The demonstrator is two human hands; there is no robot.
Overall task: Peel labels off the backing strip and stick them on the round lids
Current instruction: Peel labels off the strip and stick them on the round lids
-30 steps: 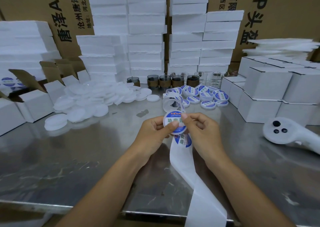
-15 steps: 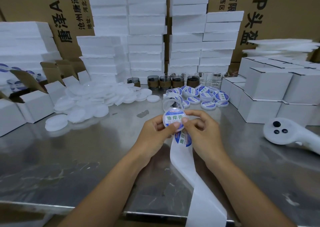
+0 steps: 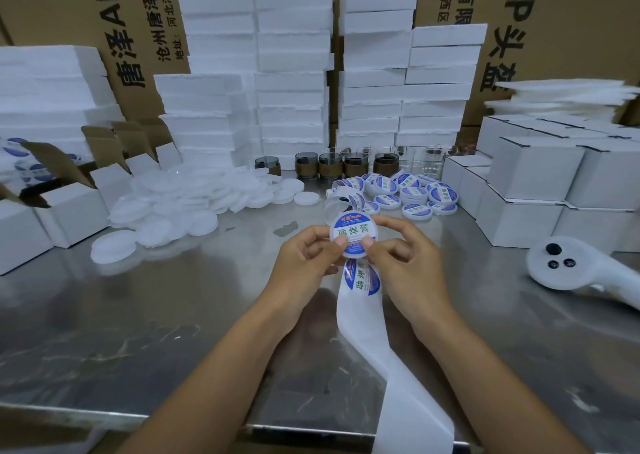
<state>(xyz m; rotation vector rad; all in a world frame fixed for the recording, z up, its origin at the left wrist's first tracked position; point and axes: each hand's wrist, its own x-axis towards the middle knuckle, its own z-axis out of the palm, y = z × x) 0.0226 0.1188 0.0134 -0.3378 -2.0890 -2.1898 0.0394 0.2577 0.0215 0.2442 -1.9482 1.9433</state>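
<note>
Far to the left of my fingers, open white cartons [image 3: 69, 208] sit with their brown flaps up. Closer in on that side, a loose heap of blank lids [image 3: 180, 201] is spread over the steel table [image 3: 156, 322].

My left hand [image 3: 304, 259] is curled around the left edge of the round lid [image 3: 353, 237], with its thumb pressed on the lower face. The lid is lifted off the table between the two hands and faces me. A blue and white label [image 3: 354, 230] with green characters covers its top.

The backing strip [image 3: 370, 343] runs from just under my fingers toward me and drops over the table's near edge. Another label [image 3: 362, 279] sits on it right below the lid. I cannot tell which hand is holding the strip.

My right hand [image 3: 408, 263] grips the lid's right edge, fingers bent and thumb on the lower face beside the left thumb.

Beyond the fingertips and a little to the right lies a cluster of finished lids [image 3: 412, 190], with a row of jars [image 3: 332, 164] behind them. Well to the right of my fingers are stacked closed white boxes [image 3: 536, 190] and a white handheld device [image 3: 571, 273] lying on the table.
</note>
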